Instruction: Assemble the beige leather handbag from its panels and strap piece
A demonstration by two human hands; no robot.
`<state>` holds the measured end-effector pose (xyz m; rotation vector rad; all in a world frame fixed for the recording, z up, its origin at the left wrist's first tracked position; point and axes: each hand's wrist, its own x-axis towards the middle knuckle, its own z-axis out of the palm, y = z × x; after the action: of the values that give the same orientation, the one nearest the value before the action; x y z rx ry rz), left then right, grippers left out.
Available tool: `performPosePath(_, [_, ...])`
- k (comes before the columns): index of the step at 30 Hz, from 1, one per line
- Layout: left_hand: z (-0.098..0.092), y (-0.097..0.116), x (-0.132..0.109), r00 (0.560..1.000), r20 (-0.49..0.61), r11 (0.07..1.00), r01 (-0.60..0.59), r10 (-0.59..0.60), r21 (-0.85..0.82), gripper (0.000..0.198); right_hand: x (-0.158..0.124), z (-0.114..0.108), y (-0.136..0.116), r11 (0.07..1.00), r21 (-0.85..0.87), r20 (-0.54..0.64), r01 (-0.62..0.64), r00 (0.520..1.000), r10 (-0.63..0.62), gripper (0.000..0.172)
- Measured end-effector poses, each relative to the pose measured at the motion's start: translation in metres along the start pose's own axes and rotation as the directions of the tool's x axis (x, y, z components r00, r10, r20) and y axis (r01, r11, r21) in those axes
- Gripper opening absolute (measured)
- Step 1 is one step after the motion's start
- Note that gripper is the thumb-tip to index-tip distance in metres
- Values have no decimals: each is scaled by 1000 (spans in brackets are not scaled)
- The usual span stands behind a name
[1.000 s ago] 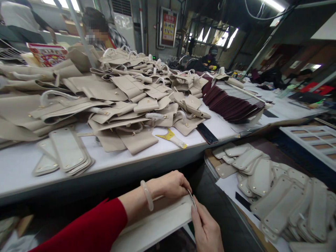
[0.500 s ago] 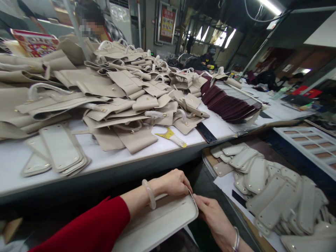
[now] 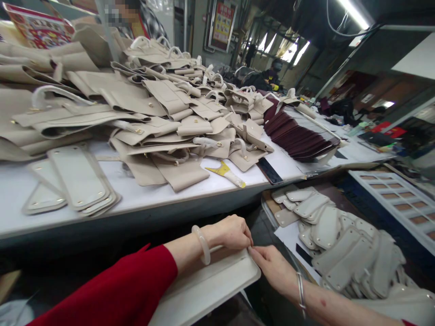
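Note:
A long cream leather panel [image 3: 210,285] with rounded corners lies in front of me, below the table edge. My left hand [image 3: 231,233], with a pale bangle on the wrist and a red sleeve behind it, is closed with its fingertips pinching the panel's far edge. My right hand [image 3: 273,267], with a thin bracelet, meets it there, fingers together in a pinch on the same edge. Whether a small tool sits between the fingers is hidden.
The white table [image 3: 146,199] carries a heap of beige bag parts [image 3: 163,108], stacked cream panels [image 3: 78,181], a yellow-handled tool [image 3: 226,174], a dark phone [image 3: 269,171] and maroon pieces [image 3: 299,133]. More cream panels [image 3: 346,246] lie low at right. A person sits behind the heap.
My right hand has swung round so its forearm now comes in from the right, and it has slid closer to my left hand. The view has tilted down slightly.

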<state>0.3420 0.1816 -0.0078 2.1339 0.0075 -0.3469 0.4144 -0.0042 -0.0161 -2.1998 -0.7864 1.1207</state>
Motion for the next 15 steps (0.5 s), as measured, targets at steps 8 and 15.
performPosePath(8, [-21, -5, -56, 999, -49, 999, 0, 3, 51, 66, 2, 0, -10, 996, -25, 67, 83, 994, -81, 56])
performPosePath(15, [15, -1, -147, 865, -474, 984, 175, -163, -21, 52, 0, -7, 0, 895, 441, 314, -64, 946, -87, 63])
